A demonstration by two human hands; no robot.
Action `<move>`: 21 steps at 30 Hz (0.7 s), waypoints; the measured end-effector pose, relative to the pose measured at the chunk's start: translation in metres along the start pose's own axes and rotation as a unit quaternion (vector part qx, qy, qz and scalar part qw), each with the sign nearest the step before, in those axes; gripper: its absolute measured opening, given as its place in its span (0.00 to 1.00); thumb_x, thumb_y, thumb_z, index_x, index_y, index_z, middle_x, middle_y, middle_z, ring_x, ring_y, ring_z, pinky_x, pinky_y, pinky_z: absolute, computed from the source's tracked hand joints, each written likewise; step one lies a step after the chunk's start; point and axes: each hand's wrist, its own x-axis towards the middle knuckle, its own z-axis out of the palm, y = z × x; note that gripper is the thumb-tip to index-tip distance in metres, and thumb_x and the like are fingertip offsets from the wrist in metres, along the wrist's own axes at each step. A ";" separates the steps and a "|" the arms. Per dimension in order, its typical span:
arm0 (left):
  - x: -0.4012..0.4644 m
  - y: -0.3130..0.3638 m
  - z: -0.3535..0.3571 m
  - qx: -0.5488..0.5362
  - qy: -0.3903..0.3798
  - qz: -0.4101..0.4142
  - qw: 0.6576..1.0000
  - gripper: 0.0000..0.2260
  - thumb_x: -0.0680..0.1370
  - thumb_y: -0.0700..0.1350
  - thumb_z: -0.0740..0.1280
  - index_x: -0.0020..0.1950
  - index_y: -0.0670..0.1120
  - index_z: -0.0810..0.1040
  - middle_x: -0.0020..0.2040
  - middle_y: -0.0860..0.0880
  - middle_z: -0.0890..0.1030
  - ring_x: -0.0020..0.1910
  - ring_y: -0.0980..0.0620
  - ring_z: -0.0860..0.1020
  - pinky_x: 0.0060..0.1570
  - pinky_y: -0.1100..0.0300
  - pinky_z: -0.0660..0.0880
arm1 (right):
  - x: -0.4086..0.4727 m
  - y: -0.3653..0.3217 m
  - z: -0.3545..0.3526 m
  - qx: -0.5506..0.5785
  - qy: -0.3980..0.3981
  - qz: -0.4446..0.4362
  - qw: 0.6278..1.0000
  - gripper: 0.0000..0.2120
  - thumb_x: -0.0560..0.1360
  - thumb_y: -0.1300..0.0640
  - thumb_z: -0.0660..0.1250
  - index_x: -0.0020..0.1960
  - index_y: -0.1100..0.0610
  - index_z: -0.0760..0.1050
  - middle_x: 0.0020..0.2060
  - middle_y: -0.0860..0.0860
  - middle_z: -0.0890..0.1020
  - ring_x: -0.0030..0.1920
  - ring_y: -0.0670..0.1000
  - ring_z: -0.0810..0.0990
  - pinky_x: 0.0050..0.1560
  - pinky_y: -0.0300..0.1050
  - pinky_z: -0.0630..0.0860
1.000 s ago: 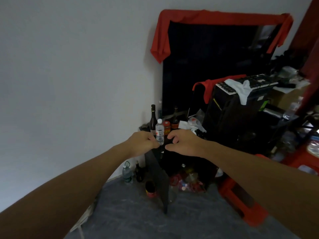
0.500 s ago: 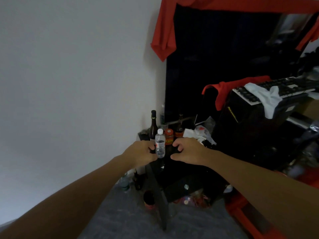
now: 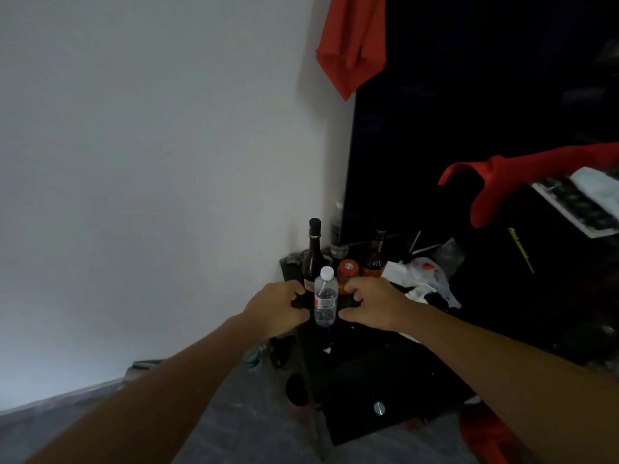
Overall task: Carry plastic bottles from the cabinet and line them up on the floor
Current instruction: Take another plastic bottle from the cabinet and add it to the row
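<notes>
While both arms reach forward from the bottom of the view, the left hand (image 3: 279, 308) and right hand (image 3: 371, 304) sit either side of a clear bottle (image 3: 325, 298) with a white cap. The bottle stands upright at the near left corner of the dark cabinet (image 3: 385, 373) top, between the two hands. Left hand fingers are curled, close against the bottle's left side; whether they actually grip the bottle or something dark beside it I cannot tell (dim, blurry there). Right hand fingers are curled too, knuckles up, just beside the bottle's right side; contact with the bottle is not clear either.

Just behind the bottle stands a tall dark bottle (image 3: 313, 254) with a black cap, upright. To its right is a red-lidded jar (image 3: 348, 271), then a brown bottle (image 3: 376, 256). Another clear bottle with a green label (image 3: 336, 229) stands further back against the wall corner. A crumpled white bag (image 3: 418, 279) lies on the cabinet top right of the hands.

A red cloth (image 3: 351, 45) hangs at the top over a large black panel (image 3: 469, 112). A second red cloth (image 3: 509, 182) drapes at right, next to a keyboard (image 3: 576, 205). On the grey floor (image 3: 234, 430) left of the cabinet are a small green-labelled bottle (image 3: 252, 358) and a dark can with a red base (image 3: 296, 393).
</notes>
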 end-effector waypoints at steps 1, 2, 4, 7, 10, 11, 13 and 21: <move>0.006 0.000 0.003 -0.011 0.005 -0.006 1.000 0.22 0.71 0.51 0.69 0.65 0.50 0.73 0.57 0.49 0.78 0.50 0.50 0.77 0.51 0.57 0.74 | 0.008 0.007 -0.001 -0.003 -0.009 -0.001 1.000 0.10 0.66 0.47 0.74 0.43 0.42 0.74 0.37 0.42 0.77 0.38 0.38 0.78 0.36 0.29 0.73; 0.012 0.000 0.006 -0.020 0.011 -0.013 1.000 0.22 0.71 0.50 0.70 0.65 0.50 0.73 0.57 0.49 0.78 0.50 0.50 0.77 0.50 0.59 0.73 | 0.017 0.014 -0.001 -0.004 -0.017 -0.004 1.000 0.11 0.66 0.47 0.73 0.46 0.46 0.75 0.39 0.43 0.78 0.40 0.41 0.79 0.39 0.35 0.76; 0.023 0.000 0.014 -0.034 0.024 -0.028 0.999 0.21 0.71 0.50 0.70 0.64 0.50 0.74 0.58 0.49 0.78 0.51 0.51 0.77 0.49 0.61 0.71 | 0.032 0.027 -0.003 -0.006 -0.031 -0.012 0.999 0.13 0.66 0.46 0.73 0.47 0.48 0.75 0.41 0.45 0.79 0.43 0.45 0.80 0.43 0.43 0.77; 0.035 -0.002 0.029 -0.043 0.031 -0.050 0.997 0.22 0.71 0.50 0.70 0.64 0.50 0.73 0.59 0.49 0.77 0.52 0.50 0.77 0.49 0.60 0.72 | 0.047 0.046 -0.004 -0.003 -0.054 -0.018 0.998 0.15 0.66 0.46 0.73 0.48 0.49 0.74 0.43 0.47 0.79 0.46 0.48 0.80 0.45 0.44 0.77; 0.043 -0.007 0.045 -0.055 0.039 -0.075 0.995 0.24 0.71 0.52 0.70 0.65 0.51 0.72 0.59 0.50 0.76 0.50 0.53 0.75 0.48 0.61 0.70 | 0.060 0.063 -0.001 0.003 -0.069 -0.021 0.997 0.17 0.67 0.47 0.73 0.50 0.52 0.73 0.40 0.43 0.75 0.43 0.45 0.78 0.41 0.38 0.74; 0.045 -0.008 0.050 -0.066 0.043 -0.086 0.993 0.24 0.71 0.52 0.71 0.65 0.51 0.72 0.59 0.50 0.76 0.50 0.53 0.75 0.48 0.61 0.71 | 0.064 0.067 0.001 0.004 -0.072 -0.023 0.997 0.18 0.67 0.47 0.73 0.52 0.53 0.73 0.40 0.43 0.74 0.42 0.44 0.77 0.40 0.37 0.73; 0.049 -0.014 0.062 -0.087 0.055 -0.107 0.989 0.23 0.70 0.51 0.72 0.64 0.52 0.73 0.58 0.51 0.76 0.49 0.53 0.76 0.49 0.61 0.72 | 0.072 0.075 0.007 0.005 -0.083 -0.028 0.996 0.22 0.68 0.47 0.73 0.56 0.55 0.72 0.42 0.45 0.74 0.45 0.46 0.77 0.41 0.38 0.73; 0.068 -0.042 0.106 -0.137 0.082 -0.163 0.973 0.19 0.72 0.47 0.70 0.63 0.50 0.75 0.57 0.51 0.77 0.50 0.53 0.77 0.48 0.61 0.71 | 0.098 0.102 0.038 0.030 -0.082 -0.035 0.996 0.26 0.67 0.50 0.75 0.60 0.53 0.68 0.52 0.48 0.73 0.51 0.47 0.73 0.45 0.38 0.69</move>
